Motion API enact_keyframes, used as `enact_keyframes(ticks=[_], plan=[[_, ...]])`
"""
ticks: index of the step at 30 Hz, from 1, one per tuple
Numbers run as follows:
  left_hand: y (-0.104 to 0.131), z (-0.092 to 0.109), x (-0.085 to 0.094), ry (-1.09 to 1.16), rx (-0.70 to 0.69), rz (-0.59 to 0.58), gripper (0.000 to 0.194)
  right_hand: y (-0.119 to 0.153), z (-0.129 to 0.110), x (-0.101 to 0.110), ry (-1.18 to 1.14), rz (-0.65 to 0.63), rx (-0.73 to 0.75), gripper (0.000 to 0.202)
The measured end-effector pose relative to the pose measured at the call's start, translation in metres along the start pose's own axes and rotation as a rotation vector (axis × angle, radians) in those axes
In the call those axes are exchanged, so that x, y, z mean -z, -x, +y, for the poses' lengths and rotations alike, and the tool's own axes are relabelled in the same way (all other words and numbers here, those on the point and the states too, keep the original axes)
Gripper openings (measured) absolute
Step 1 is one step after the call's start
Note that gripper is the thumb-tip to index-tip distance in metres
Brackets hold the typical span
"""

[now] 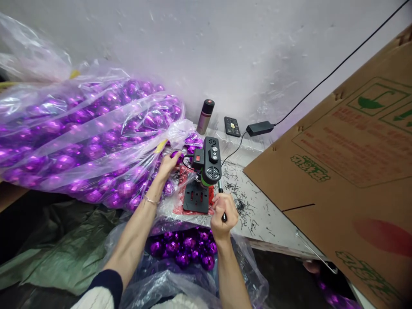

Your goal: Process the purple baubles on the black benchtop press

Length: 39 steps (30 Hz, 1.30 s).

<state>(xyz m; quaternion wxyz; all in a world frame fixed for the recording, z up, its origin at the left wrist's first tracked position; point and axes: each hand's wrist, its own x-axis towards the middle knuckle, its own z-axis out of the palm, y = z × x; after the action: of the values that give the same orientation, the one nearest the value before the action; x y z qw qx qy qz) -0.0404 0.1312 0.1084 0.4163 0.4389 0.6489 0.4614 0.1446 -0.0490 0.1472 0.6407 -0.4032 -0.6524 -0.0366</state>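
My left hand (pixel 169 164) reaches to the left side of a small black bench drill-like machine (pixel 212 161) with a red switch. Its fingers are closed on a shiny purple faceted ball (pixel 175 155), beside the mouth of the large clear bag (pixel 96 124) full of such balls. My right hand (pixel 224 211) is wrapped round the black-gripped lever (pixel 224 217) on the machine's right side. Beneath the machine head is a black slotted base plate (pixel 196 198) on red material. An open plastic bag on my lap holds several purple balls (pixel 189 246).
A spray can or bottle (pixel 205 116), a phone (pixel 232 126) and a black power adapter (pixel 259 128) are by the wall. Small dark scraps (pixel 243 206) litter the white tabletop (pixel 273 214). A big cardboard box (pixel 347 163) stands at the right.
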Motion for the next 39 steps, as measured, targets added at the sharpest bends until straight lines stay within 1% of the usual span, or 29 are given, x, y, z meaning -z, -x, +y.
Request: enact_keyframes(ticks=[2,4,5,7,9,11,12,14,17,19,22,26,29,31,36,39], plan=[[0.018,0.0,0.017,0.128,0.025,-0.015,0.037,0.001,0.001,0.0,-0.002,-0.002,-0.003,0.034],[0.045,-0.004,0.033,0.324,0.006,-0.051,0.047,0.001,0.001,0.001,-0.002,-0.005,-0.007,0.034],[0.062,-0.008,0.04,0.404,-0.006,-0.091,0.055,0.001,0.001,0.001,-0.001,-0.006,-0.009,0.034],[0.097,-0.019,0.046,0.472,0.005,-0.208,0.065,0.002,0.001,0.002,0.003,-0.007,-0.016,0.033],[0.128,-0.033,0.042,0.495,0.059,-0.3,0.067,0.002,0.0,0.002,0.011,-0.007,-0.022,0.033],[0.148,-0.05,0.029,0.498,0.089,-0.323,0.063,0.001,-0.001,0.002,0.02,-0.012,-0.027,0.033],[0.154,-0.058,0.02,0.491,0.081,-0.317,0.059,0.001,-0.001,0.002,0.023,-0.014,-0.025,0.033],[0.157,-0.072,0.002,0.45,0.018,-0.273,0.053,0.0,-0.002,0.003,0.026,-0.021,-0.018,0.033],[0.151,-0.085,-0.019,0.301,-0.132,-0.16,0.049,-0.002,-0.002,0.004,0.015,-0.031,0.001,0.033],[0.147,-0.089,-0.027,0.179,-0.24,-0.095,0.05,-0.002,-0.002,0.004,0.01,-0.036,0.007,0.033],[0.144,-0.094,-0.033,0.034,-0.378,-0.046,0.053,-0.002,-0.002,0.005,0.012,-0.042,0.004,0.032],[0.142,-0.1,-0.041,-0.116,-0.474,-0.027,0.056,-0.001,-0.002,0.006,0.02,-0.054,0.005,0.032],[0.136,-0.101,-0.044,-0.158,-0.517,-0.052,0.057,0.001,-0.003,0.006,0.02,-0.055,0.002,0.031],[0.131,-0.1,-0.043,-0.172,-0.557,-0.068,0.056,0.001,-0.003,0.006,0.017,-0.059,-0.001,0.031],[0.13,-0.103,-0.032,-0.216,-0.697,-0.102,0.053,0.003,-0.002,0.007,0.007,-0.071,-0.007,0.03],[0.132,-0.107,-0.029,-0.242,-0.741,-0.124,0.054,0.003,-0.002,0.008,0.014,-0.069,-0.006,0.03]])
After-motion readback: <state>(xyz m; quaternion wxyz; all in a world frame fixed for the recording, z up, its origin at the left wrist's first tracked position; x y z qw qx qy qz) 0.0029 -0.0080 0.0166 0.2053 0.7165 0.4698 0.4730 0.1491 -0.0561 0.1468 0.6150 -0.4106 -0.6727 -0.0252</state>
